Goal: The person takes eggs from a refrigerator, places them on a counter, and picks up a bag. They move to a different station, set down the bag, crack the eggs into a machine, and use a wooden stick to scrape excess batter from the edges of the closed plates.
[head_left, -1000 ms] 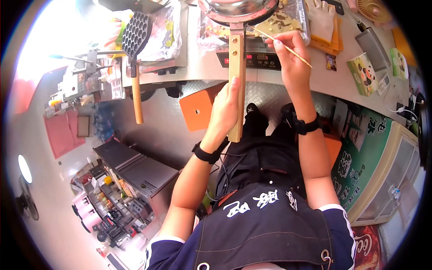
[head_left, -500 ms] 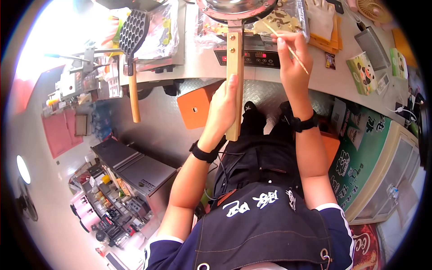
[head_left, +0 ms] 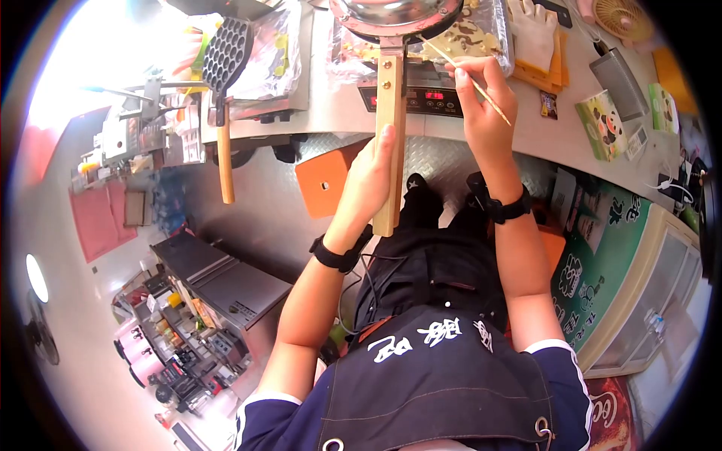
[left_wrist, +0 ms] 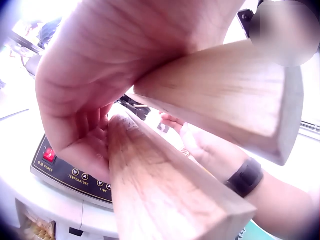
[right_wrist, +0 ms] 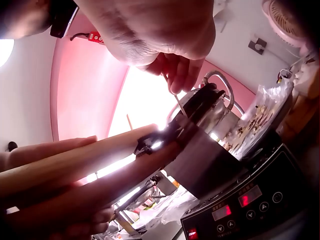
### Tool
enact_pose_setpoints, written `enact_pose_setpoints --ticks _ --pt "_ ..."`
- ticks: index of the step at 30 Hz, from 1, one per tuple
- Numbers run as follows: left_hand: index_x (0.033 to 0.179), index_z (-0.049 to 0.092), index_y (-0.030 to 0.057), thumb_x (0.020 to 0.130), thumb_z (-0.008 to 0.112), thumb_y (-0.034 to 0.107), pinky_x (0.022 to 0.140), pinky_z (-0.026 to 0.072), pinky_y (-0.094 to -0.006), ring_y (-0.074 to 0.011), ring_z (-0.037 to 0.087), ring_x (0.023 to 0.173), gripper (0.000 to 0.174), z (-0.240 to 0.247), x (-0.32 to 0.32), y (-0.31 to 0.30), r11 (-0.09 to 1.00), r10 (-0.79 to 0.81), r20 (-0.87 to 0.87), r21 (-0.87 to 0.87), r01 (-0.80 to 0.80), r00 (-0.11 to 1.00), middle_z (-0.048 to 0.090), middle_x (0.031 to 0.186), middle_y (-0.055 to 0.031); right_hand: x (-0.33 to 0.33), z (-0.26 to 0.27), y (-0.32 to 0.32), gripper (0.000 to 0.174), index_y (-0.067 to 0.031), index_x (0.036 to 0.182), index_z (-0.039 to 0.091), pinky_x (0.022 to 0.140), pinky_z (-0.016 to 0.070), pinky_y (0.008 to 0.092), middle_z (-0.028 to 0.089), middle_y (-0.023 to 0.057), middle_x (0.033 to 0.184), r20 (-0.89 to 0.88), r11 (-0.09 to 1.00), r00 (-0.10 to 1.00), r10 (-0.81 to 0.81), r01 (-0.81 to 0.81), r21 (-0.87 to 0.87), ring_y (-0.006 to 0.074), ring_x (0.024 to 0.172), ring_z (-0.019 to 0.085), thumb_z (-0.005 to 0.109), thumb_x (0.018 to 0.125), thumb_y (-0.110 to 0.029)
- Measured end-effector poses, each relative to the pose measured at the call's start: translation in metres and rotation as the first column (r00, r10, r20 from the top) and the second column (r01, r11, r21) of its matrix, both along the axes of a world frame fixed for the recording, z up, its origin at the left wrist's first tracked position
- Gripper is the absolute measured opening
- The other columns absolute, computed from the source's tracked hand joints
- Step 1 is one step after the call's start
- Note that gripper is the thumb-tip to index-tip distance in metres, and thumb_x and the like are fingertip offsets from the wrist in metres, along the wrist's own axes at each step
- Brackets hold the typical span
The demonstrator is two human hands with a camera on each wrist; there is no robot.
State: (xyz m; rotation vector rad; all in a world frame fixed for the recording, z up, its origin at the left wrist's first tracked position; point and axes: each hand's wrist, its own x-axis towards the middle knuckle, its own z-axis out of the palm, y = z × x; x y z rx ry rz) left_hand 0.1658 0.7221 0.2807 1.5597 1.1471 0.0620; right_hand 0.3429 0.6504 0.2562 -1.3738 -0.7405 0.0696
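My left hand (head_left: 367,177) grips the wooden handle (head_left: 389,105) of a round metal pan (head_left: 398,10) at the top of the head view. In the left wrist view the handle shows as two bars, an upper bar (left_wrist: 210,95) and a lower bar (left_wrist: 160,185), spread apart at their near ends. With thumb and fingers my right hand (head_left: 487,124) pinches a thin wooden stick (head_left: 496,110). The stick's tip lies right at the pan's rim, to the right of the handle. In the right wrist view the stick (right_wrist: 175,97) points down at the pan's edge.
Below the pan sits a cooker with a lit control panel (head_left: 434,101). A plastic-lined tray (head_left: 505,37) with food scraps lies behind. At left hangs a honeycomb-patterned pan (head_left: 224,56). Gloves (head_left: 532,34), a panda-printed box (head_left: 602,124) and a fan (head_left: 624,19) stand at right.
Half a second ago the stick's tip stood out to the right, over the tray; now it is back at the pan's rim. My left hand keeps its grip on the handle.
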Motion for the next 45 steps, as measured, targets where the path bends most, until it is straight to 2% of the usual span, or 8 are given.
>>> enact_pose_setpoints --ticks 10,13,15,19,26,28,37,45 --pt "0.106 0.059 -0.0076 0.098 0.035 0.062 0.076 0.0456 -0.0393 -0.0287 0.058 0.079 0.074 0.003 0.004 -0.003 0.995 -0.003 -0.052 0.102 0.008 0.999 0.062 0.085 -0.0223 -0.001 -0.004 0.002 0.002 -0.0006 0.092 0.056 0.06 0.0486 0.0264 0.064 0.0068 0.079 -0.026 0.999 0.999 0.042 -0.041 0.01 0.0121 0.066 0.061 0.057 0.091 0.0" --pt "0.106 0.059 -0.0078 0.098 0.035 0.062 0.078 0.0458 -0.0396 -0.0295 0.06 0.081 0.074 0.002 0.001 -0.001 0.996 -0.004 -0.063 0.092 0.01 0.998 0.062 0.086 -0.0231 -0.001 -0.006 0.005 0.002 -0.0006 0.092 0.055 0.061 0.0489 0.0266 0.065 0.0069 0.08 0.054 0.999 0.998 0.025 -0.027 0.034 0.0125 0.067 0.061 0.057 0.091 0.0" --pt "0.107 0.059 -0.0077 0.097 0.035 0.063 0.08 0.0459 -0.0395 -0.0299 0.06 0.084 0.075 0.002 -0.001 0.001 0.997 -0.013 -0.063 0.071 0.018 0.998 0.063 0.089 -0.0234 -0.004 -0.002 0.001 0.002 -0.0009 0.092 0.056 0.062 0.0493 0.0271 0.066 0.0071 0.081 -0.055 0.999 0.997 0.047 -0.047 0.007 0.0128 0.067 0.062 0.057 0.092 -0.002" --pt "0.108 0.059 -0.0075 0.097 0.036 0.064 0.083 0.0456 -0.0394 -0.0308 0.06 0.088 0.076 -0.004 -0.001 0.001 0.997 -0.018 -0.049 0.08 0.022 0.999 0.064 0.093 -0.0236 -0.002 -0.008 0.002 0.003 -0.001 0.093 0.056 0.062 0.0493 0.0266 0.067 0.0066 0.081 -0.036 1.0 0.999 -0.003 0.004 0.02 0.0122 0.066 0.061 0.058 0.093 -0.003" --pt "0.11 0.059 -0.0069 0.096 0.037 0.064 0.084 0.0449 -0.0375 -0.0273 0.059 0.09 0.075 -0.001 0.001 -0.001 0.997 0.001 -0.026 0.078 0.002 1.0 0.064 0.093 -0.0207 0.002 -0.006 -0.002 0.003 -0.0012 0.093 0.056 0.063 0.0495 0.0262 0.067 0.0064 0.081 -0.046 1.0 0.999 -0.003 0.005 0.029 0.0118 0.067 0.062 0.058 0.093 -0.003" --pt "0.111 0.059 -0.0068 0.096 0.038 0.064 0.084 0.0449 -0.037 -0.0262 0.059 0.089 0.075 -0.003 0.0 0.0 0.998 -0.006 -0.012 0.07 0.006 1.0 0.063 0.093 -0.02 0.002 -0.007 -0.001 0.003 -0.001 0.093 0.056 0.063 0.0497 0.0262 0.067 0.0066 0.081 0.014 0.998 0.999 -0.037 0.037 0.045 0.0119 0.067 0.062 0.058 0.093 -0.003" --pt "0.113 0.059 -0.0061 0.096 0.04 0.063 0.082 0.0452 -0.0348 -0.0218 0.057 0.086 0.073 0.002 0.0 0.0 0.999 -0.021 0.007 0.05 0.021 1.0 0.062 0.09 -0.0161 -0.002 -0.01 -0.001 0.003 -0.0006 0.092 0.056 0.066 0.0504 0.0261 0.067 0.007 0.081 -0.033 0.999 0.999 0.012 -0.011 0.04 0.0128 0.071 0.064 0.058 0.092 -0.002" --pt "0.107 0.059 -0.0054 0.097 0.043 0.061 0.081 0.0453 -0.0334 -0.0191 0.056 0.086 0.069 -0.003 -0.001 0.002 1.0 -0.018 0.02 0.009 0.018 1.0 0.062 0.089 -0.0135 -0.002 -0.006 -0.003 0.003 -0.0005 0.092 0.056 0.069 0.0514 0.0266 0.068 0.0077 0.083 -0.025 0.999 1.0 0.01 -0.009 0.038 0.0134 0.073 0.064 0.058 0.092 -0.002"
